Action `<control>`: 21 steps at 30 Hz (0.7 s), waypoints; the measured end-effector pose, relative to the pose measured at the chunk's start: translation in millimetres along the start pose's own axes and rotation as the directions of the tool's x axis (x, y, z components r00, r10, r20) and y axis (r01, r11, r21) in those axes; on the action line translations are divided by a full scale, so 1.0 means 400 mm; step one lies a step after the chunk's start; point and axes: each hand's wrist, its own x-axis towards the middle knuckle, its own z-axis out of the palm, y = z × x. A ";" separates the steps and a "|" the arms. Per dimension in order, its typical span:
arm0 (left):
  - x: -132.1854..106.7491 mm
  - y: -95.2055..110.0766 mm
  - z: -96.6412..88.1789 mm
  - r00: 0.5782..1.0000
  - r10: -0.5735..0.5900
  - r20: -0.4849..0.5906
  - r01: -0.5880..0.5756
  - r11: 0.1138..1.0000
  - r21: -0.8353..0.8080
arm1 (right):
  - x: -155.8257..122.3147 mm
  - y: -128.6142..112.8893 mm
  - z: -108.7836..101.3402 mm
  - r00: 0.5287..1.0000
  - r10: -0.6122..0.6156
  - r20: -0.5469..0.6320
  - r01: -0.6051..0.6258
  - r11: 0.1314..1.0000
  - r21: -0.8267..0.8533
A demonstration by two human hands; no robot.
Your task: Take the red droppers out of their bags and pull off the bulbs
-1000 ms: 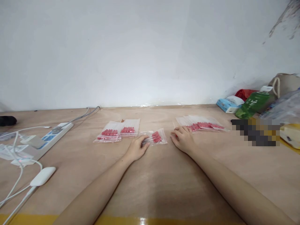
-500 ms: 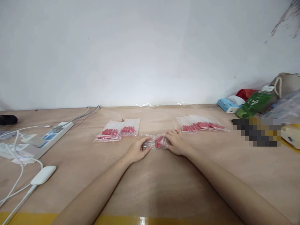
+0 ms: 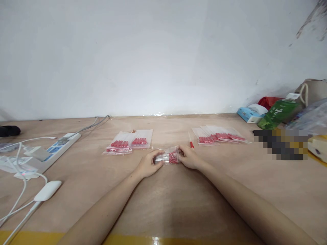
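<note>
Centrally in the head view, a clear bag (image 3: 174,153) lies between the two hands, just above or on the wooden tabletop (image 3: 163,207); the exact contact cannot be told. Its contents are slim tools with red handles, the handles gathered toward the right end and the pale shafts toward the left. The left hand (image 3: 147,165) grasps the left end of the bag, thumb on the near side and fingers on the far side. The right hand (image 3: 190,158) grips the right end at the bag's edge with its fingertips. A single loose tool (image 3: 191,144) with a red handle lies just beyond the right hand, its thin shaft directed toward the wall (image 3: 163,58). Beyond the left hand, filled bags are arranged in two adjoining groups: a left stack (image 3: 119,144) and a right stack (image 3: 140,140). Beyond the right hand, an overlapping row of filled bags (image 3: 217,136) is spread sideways. At far left, a power strip (image 3: 53,149) carries plugs and white cables. At far right, a blue tissue pack (image 3: 246,114) is positioned beside a tilted green bottle (image 3: 278,111).
</note>
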 end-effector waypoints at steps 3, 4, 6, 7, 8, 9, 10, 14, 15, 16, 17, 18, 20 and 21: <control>0.000 -0.001 -0.003 1.000 0.011 -0.001 -0.011 1.000 0.009 | 0.006 0.009 -0.004 0.999 0.042 -0.001 -0.041 0.983 0.179; 0.000 -0.002 -0.004 1.000 0.022 -0.006 -0.022 1.000 0.022 | 0.009 0.010 -0.012 0.999 0.053 -0.006 -0.050 0.974 0.219; -0.001 -0.007 -0.007 0.999 0.041 -0.025 -0.040 0.997 0.059 | 0.013 0.009 -0.040 0.997 0.078 -0.021 -0.071 0.965 0.254; -0.002 -0.010 -0.009 0.998 0.045 -0.042 -0.041 0.995 0.087 | 0.015 0.009 -0.059 0.995 0.095 -0.025 -0.085 0.961 0.263; -0.002 -0.013 -0.011 0.997 0.040 -0.065 -0.032 0.992 0.123 | 0.017 0.011 -0.081 0.993 0.112 -0.024 -0.101 0.954 0.281; -0.004 -0.015 -0.013 0.995 0.027 -0.094 -0.011 0.986 0.167 | 0.018 0.013 -0.104 0.991 0.134 -0.025 -0.120 0.943 0.312; -0.005 -0.016 -0.015 0.992 0.010 -0.129 0.018 0.976 0.217 | 0.019 0.018 -0.127 0.988 0.150 -0.033 -0.130 0.928 0.348; -0.010 -0.012 -0.015 0.963 -0.012 -0.269 0.120 0.914 0.388 | 0.024 0.045 -0.202 0.951 0.216 -0.223 -0.110 0.906 0.409; -0.011 -0.010 -0.013 0.958 0.001 -0.286 0.122 0.903 0.412 | 0.025 0.051 -0.212 0.933 0.219 -0.286 -0.092 0.912 0.400; -0.012 -0.007 -0.010 0.955 0.017 -0.295 0.116 0.896 0.428 | 0.025 0.055 -0.216 0.912 0.210 -0.353 -0.067 0.924 0.375; -0.012 -0.005 -0.008 0.955 0.034 -0.294 0.103 0.893 0.439 | 0.025 0.056 -0.215 0.889 0.184 -0.419 -0.039 0.943 0.331; -0.012 -0.004 -0.005 0.957 0.049 -0.287 0.087 0.892 0.444 | 0.025 0.056 -0.209 0.867 0.141 -0.478 -0.012 0.965 0.262; -0.011 -0.003 -0.002 0.963 0.073 -0.259 0.049 0.900 0.434 | 0.021 0.051 -0.185 0.840 0.002 -0.543 0.041 0.997 0.067; -0.010 -0.004 -0.001 0.967 0.080 -0.242 0.029 0.909 0.415 | 0.018 0.048 -0.169 0.841 -0.079 -0.535 0.069 0.997 -0.037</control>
